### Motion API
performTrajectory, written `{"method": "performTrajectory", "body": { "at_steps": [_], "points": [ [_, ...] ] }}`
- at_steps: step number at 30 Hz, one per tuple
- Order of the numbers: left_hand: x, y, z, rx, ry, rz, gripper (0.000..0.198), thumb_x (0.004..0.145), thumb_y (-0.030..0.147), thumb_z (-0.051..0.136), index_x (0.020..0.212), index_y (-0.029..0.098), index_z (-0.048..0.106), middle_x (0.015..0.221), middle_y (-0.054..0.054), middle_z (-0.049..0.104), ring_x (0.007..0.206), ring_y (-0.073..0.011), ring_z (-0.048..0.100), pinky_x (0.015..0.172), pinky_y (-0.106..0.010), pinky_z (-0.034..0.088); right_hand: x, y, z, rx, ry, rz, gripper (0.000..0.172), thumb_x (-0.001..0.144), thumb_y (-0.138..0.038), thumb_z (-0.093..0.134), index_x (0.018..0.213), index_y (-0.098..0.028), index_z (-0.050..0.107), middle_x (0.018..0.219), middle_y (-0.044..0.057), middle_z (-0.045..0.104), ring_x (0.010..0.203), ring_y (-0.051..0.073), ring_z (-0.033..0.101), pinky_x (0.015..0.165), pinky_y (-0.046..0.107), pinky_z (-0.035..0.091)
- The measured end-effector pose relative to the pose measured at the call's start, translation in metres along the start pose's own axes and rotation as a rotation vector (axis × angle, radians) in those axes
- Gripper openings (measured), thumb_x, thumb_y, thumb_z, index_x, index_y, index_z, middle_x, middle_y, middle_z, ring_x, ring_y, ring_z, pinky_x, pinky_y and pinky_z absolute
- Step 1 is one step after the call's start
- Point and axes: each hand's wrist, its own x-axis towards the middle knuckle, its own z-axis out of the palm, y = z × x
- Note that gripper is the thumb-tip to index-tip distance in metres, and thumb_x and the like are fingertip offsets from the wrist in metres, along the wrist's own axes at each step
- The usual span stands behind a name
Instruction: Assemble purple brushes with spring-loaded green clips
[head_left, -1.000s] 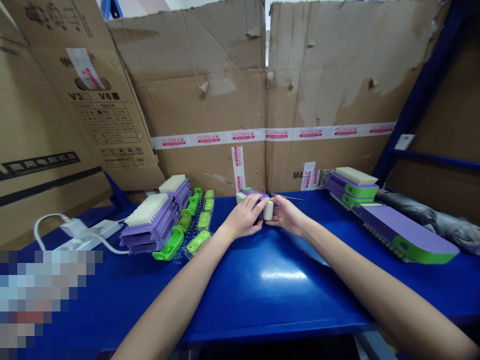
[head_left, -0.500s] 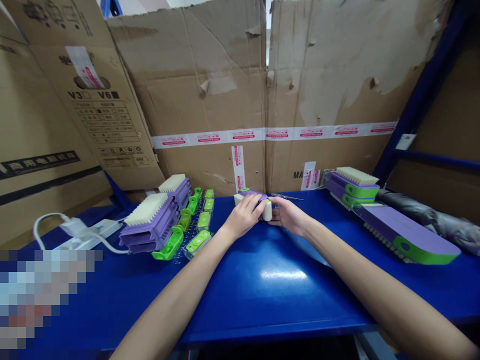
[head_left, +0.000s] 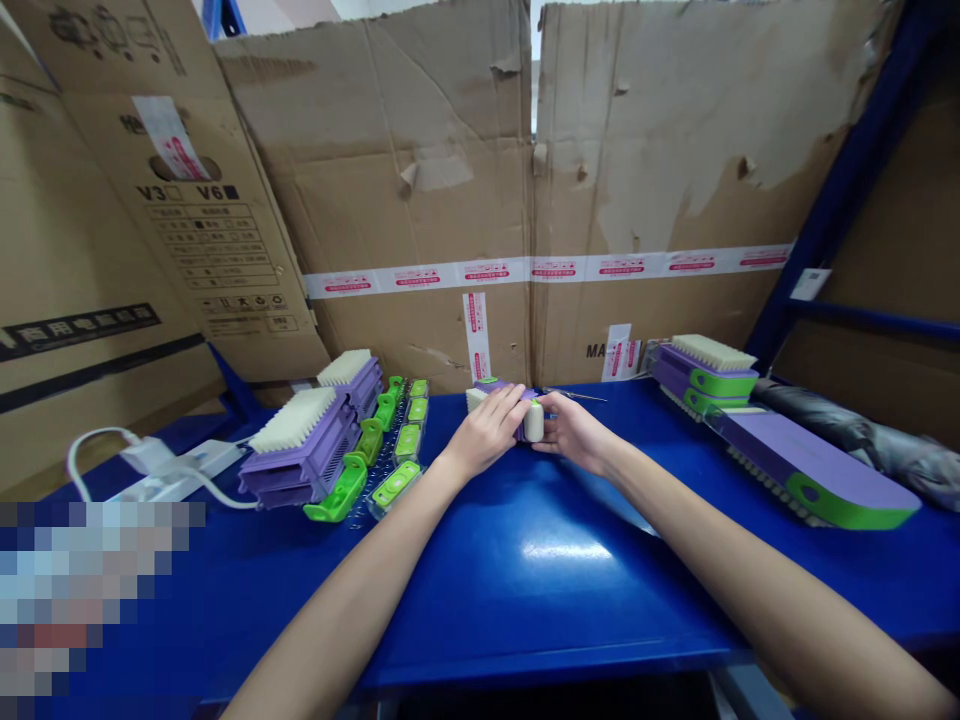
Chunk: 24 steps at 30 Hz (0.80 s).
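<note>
Both hands meet at the far middle of the blue table (head_left: 540,560). My left hand (head_left: 487,432) is closed over a purple brush body (head_left: 498,390) with white bristles at its end. My right hand (head_left: 574,430) is closed against the same brush from the right, fingers by a small white cylindrical part (head_left: 534,422) at its end. Much of the brush is hidden under my fingers.
Stacked purple brushes (head_left: 311,440) and several green clips (head_left: 394,440) lie at left, beside a white power strip (head_left: 161,465). More purple-and-green brushes (head_left: 757,420) lie at right next to a dark folded umbrella (head_left: 862,435). Cardboard boxes (head_left: 465,190) wall off the back.
Both hands and the brush have stayed almost in place; the white part has shifted slightly up and left against the brush.
</note>
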Motion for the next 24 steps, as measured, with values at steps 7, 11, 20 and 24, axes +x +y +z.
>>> {"method": "performTrajectory", "body": {
  "at_steps": [7, 11, 20, 24],
  "points": [
    [-0.001, 0.001, 0.001, -0.058, -0.059, -0.032, 0.043, 0.083, 0.015, 0.046, 0.126, 0.01, 0.045, 0.126, -0.019, 0.054, 0.125, -0.0282, 0.047, 0.101, -0.043, 0.045, 0.001, 0.001, 0.003, 0.049, 0.042, 0.0, 0.012, 0.081, -0.031, 0.045, 0.082, -0.021, 0.052, 0.061, 0.001, 0.06, 0.058, 0.014, 0.055, 0.065, 0.027, 0.043],
    [-0.002, -0.001, -0.001, -0.059, -0.068, -0.058, 0.044, 0.084, 0.019, 0.048, 0.127, 0.01, 0.044, 0.125, -0.018, 0.054, 0.123, -0.0284, 0.049, 0.099, -0.042, 0.046, 0.0, 0.001, 0.003, 0.037, 0.02, -0.004, 0.02, 0.084, -0.036, 0.048, 0.089, -0.02, 0.056, 0.07, 0.003, 0.064, 0.062, 0.015, 0.057, 0.068, 0.028, 0.044],
    [-0.004, 0.0, 0.0, -0.059, 0.008, -0.188, 0.06, 0.083, 0.023, 0.057, 0.136, 0.011, 0.031, 0.129, -0.019, 0.051, 0.125, -0.0288, 0.047, 0.101, -0.043, 0.043, 0.002, 0.005, 0.007, -0.109, 0.131, -0.163, 0.041, 0.081, -0.05, 0.05, 0.113, -0.024, 0.056, 0.107, 0.007, 0.065, 0.096, 0.021, 0.06, 0.082, 0.037, 0.045],
    [-0.001, 0.005, 0.0, -0.109, 0.035, -0.251, 0.069, 0.079, 0.017, 0.061, 0.138, 0.011, 0.025, 0.129, -0.02, 0.05, 0.125, -0.0292, 0.046, 0.102, -0.045, 0.043, -0.001, 0.004, 0.012, -0.351, 0.371, -0.562, 0.041, 0.079, -0.045, 0.053, 0.113, -0.023, 0.059, 0.104, 0.007, 0.066, 0.105, 0.023, 0.056, 0.09, 0.035, 0.042]
  ]
}}
